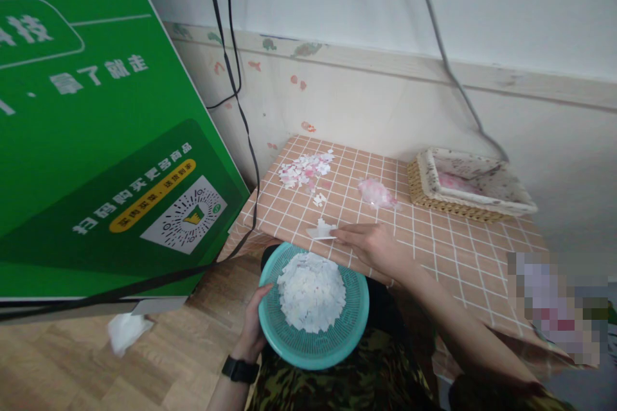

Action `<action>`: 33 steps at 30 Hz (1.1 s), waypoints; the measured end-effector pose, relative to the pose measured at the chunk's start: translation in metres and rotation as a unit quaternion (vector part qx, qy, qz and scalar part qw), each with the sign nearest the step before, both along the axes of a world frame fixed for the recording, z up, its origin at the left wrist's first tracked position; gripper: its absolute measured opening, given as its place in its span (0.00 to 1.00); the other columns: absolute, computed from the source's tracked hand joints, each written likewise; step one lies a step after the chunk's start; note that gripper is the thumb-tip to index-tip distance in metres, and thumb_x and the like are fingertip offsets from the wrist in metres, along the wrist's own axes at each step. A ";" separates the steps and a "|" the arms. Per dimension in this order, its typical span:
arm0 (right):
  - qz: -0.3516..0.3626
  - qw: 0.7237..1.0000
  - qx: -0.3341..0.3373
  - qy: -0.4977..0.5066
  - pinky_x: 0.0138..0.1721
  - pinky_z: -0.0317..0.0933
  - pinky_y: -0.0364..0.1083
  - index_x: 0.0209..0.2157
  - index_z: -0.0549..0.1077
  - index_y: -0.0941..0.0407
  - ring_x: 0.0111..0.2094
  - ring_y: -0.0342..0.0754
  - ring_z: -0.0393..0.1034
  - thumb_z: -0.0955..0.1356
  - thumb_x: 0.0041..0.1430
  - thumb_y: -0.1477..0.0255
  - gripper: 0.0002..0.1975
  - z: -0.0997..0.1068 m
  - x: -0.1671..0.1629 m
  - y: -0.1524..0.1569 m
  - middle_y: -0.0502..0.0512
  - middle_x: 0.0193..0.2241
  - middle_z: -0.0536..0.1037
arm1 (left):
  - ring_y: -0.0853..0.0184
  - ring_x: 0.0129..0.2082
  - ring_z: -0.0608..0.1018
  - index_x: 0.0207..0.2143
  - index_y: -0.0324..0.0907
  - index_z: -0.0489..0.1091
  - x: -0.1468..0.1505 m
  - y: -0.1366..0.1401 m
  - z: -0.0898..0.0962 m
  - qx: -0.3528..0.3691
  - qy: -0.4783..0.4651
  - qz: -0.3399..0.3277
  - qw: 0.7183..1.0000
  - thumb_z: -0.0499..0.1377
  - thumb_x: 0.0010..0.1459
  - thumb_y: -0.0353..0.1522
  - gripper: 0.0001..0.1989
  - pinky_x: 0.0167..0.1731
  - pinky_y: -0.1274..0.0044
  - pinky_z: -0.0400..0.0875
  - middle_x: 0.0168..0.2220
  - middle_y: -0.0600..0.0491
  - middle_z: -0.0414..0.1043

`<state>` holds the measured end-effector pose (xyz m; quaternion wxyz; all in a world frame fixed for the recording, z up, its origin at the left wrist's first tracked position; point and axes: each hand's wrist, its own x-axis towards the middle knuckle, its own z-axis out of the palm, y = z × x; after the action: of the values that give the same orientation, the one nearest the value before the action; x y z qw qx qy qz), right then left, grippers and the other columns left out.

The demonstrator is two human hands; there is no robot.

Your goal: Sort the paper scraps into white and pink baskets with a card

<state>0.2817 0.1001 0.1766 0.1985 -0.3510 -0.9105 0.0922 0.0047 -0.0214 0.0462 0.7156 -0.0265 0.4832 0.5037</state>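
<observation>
My left hand (254, 316) grips the left rim of a round teal plastic colander (357, 308) that rests on my lap, just below the table edge. A heap of small white paper scraps (312, 292) fills its middle. My right hand (373, 245) reaches over the near part of the table with its fingers closed on a flat white piece of paper (322, 234). White scraps seem to lie against this piece; I cannot tell how many. Farther back on the table are a spread of white and pink paper scraps (306, 170) and a small crumpled pink-and-clear plastic bundle (376, 193).
A cloth-lined wicker basket (456, 210) with something pink inside stands at the table's back right. The table wears a brown checked cloth (463, 263). A large green panel (110, 109) rises at left, with black cables (248, 135) hanging by it. A white bag (128, 332) lies on the floor.
</observation>
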 end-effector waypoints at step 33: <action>-0.158 0.985 0.052 -0.052 0.26 0.58 0.43 0.56 0.66 0.57 0.27 0.45 0.71 0.61 0.58 0.78 0.23 -0.012 0.012 -0.037 0.55 0.29 0.79 | 0.60 0.26 0.80 0.29 0.35 0.78 -0.003 0.010 0.028 0.021 0.008 0.017 1.000 0.63 0.47 0.31 0.08 0.34 0.69 0.74 0.26 0.48 0.81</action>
<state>0.2933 0.0633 0.1651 0.1807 -0.4839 -0.8563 -0.0063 0.0019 -0.0111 0.0740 0.7031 -0.0154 0.4779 0.5264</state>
